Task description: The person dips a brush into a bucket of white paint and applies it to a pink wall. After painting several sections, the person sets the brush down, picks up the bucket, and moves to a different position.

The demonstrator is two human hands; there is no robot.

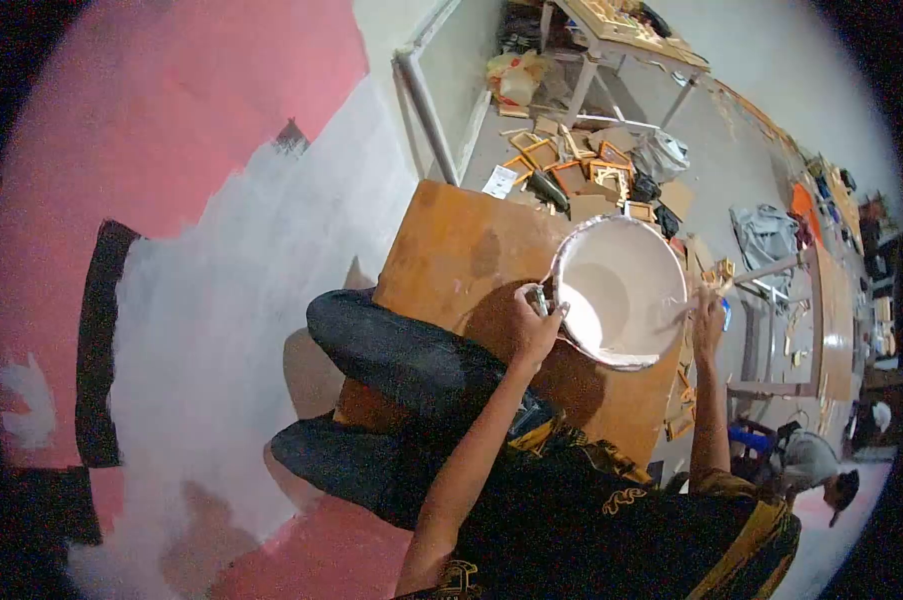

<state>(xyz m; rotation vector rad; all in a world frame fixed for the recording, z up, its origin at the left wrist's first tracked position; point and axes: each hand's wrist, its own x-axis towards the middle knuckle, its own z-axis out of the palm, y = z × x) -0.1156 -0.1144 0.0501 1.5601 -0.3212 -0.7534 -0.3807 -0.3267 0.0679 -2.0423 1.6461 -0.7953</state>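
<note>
A round white bucket (626, 270) stands over the brown wooden board, its open mouth facing me. White paint (580, 322) lies in its lower left part, and paint smears coat the rim. My left hand (537, 328) is closed at the bucket's left edge, thumb and fingers at the rim, with a small greyish piece showing between them. On the opposite side, my right hand (708, 318) is closed at the right edge, its fingers partly hidden. A pale streak shows on the inner wall near it.
My bent legs (401, 370) rest by the brown board (441, 240). A pink and white painted surface (261, 240) fills the left. Wooden frames (571, 170) and bags lie heaped beyond the bucket. Tables (621, 40) stand farther off, and another person (811, 460) is at lower right.
</note>
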